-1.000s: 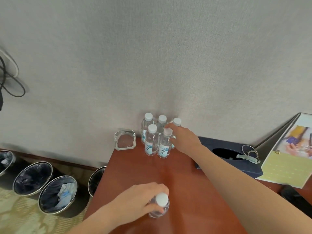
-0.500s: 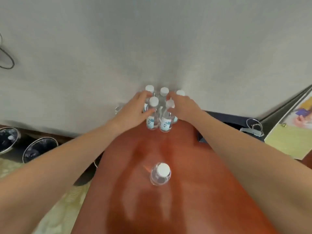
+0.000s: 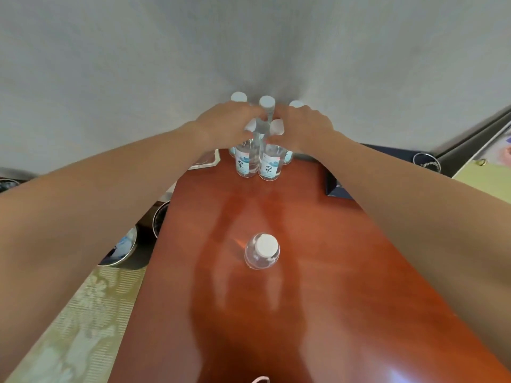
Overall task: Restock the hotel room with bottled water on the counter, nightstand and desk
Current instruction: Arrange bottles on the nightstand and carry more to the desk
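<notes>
- White-capped left front bottle (image 3: 244,161) is gripped at the neck by the left hand (image 3: 228,123), fingers curled round it
- right hand (image 3: 302,125) curls the same way round the neck of the right front bottle (image 3: 270,165)
- three back bottles (image 3: 266,102) stand just behind them by the grey wall (image 3: 138,64), at the far end of the red-brown desk (image 3: 318,230)
- lone bottle (image 3: 262,251) stands upright nearer on the desk, well apart
- dark blue box (image 3: 336,186) lies right of the cluster; waste bins (image 3: 121,250) sit on the floor, left
</notes>
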### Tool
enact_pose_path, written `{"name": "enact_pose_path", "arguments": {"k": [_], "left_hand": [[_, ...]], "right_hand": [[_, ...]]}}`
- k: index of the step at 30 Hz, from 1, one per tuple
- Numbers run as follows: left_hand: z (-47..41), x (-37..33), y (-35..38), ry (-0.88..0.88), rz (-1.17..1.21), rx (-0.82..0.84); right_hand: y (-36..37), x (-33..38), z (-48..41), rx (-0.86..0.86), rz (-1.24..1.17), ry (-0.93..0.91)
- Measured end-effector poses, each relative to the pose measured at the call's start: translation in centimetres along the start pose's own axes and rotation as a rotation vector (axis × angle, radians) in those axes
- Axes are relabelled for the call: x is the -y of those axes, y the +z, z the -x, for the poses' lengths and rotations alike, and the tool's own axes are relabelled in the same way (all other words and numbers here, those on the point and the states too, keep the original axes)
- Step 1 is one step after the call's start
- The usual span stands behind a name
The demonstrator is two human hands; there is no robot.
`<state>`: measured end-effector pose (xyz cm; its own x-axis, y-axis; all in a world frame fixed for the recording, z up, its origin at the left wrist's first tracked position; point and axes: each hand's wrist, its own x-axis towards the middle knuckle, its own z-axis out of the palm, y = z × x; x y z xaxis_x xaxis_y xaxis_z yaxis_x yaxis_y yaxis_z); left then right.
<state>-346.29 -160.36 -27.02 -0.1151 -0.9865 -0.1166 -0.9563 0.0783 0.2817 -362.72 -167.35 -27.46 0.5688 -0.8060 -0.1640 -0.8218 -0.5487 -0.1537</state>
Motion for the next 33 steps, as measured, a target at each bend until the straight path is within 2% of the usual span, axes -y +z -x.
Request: {"name": "enact_pose_path", "arguments": {"k": [9,21,33], "left_hand": [[-0.3,-0.2,0.6,-0.041,-0.049,-0.104],[0.0,0.6,0.6,-0.056,0.013,-0.082],[0.1,0.5,0.8,-0.102,0.124,-0.143]], "right_hand": [[-0.3,0.2,0.2,0.003,0.011,-0.035],[0.1,0.9,0.9,-0.029,-0.005,-0.018],[-0.6,0.9,1.4,-0.005,-0.020,-0.080]]}}
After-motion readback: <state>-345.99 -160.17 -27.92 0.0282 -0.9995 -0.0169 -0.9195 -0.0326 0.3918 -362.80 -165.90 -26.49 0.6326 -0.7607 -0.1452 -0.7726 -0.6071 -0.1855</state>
